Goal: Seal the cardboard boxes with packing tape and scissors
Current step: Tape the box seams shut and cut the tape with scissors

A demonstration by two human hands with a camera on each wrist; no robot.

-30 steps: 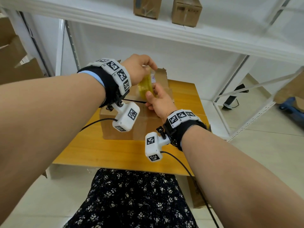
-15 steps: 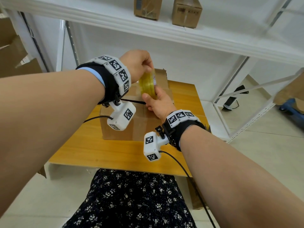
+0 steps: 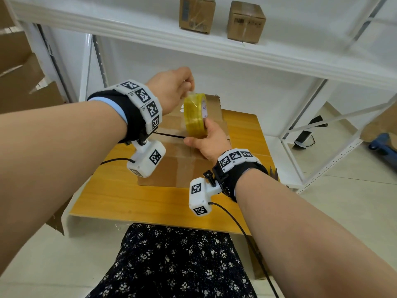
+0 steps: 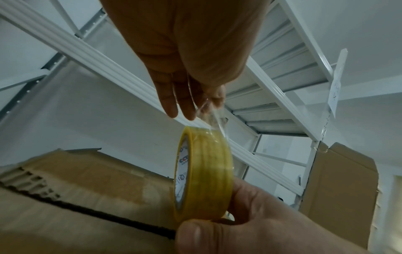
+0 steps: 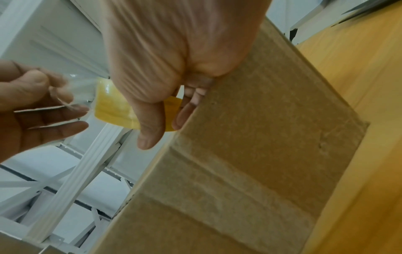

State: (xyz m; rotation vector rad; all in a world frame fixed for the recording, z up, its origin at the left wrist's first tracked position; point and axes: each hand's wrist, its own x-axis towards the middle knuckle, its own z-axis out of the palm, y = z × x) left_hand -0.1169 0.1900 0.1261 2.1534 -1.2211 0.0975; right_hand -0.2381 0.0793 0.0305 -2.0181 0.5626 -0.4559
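A yellowish roll of clear packing tape (image 3: 195,114) stands on edge above a brown cardboard box (image 3: 176,166) on the wooden table (image 3: 133,198). My right hand (image 3: 209,140) grips the roll from below, thumb on its outer face (image 4: 199,230). My left hand (image 3: 171,89) pinches the loose tape end (image 4: 212,111) just above the roll (image 4: 205,171). A short clear strip (image 5: 80,89) spans from roll (image 5: 113,106) to fingers. The box top shows a dark seam (image 3: 169,135) between its flaps and an older tape band (image 5: 228,180) down its side. No scissors are in view.
A white metal shelf (image 3: 193,44) runs overhead, carrying two small sealed boxes (image 3: 246,21). Flat cardboard (image 3: 19,67) leans at the left, and another carton (image 4: 339,189) stands behind the table. Floor and a shelf frame (image 3: 318,155) lie to the right.
Both hands lifted the roll slightly off the box top. The left hand moved up from the roll's face and now pulls a short strip of tape free.
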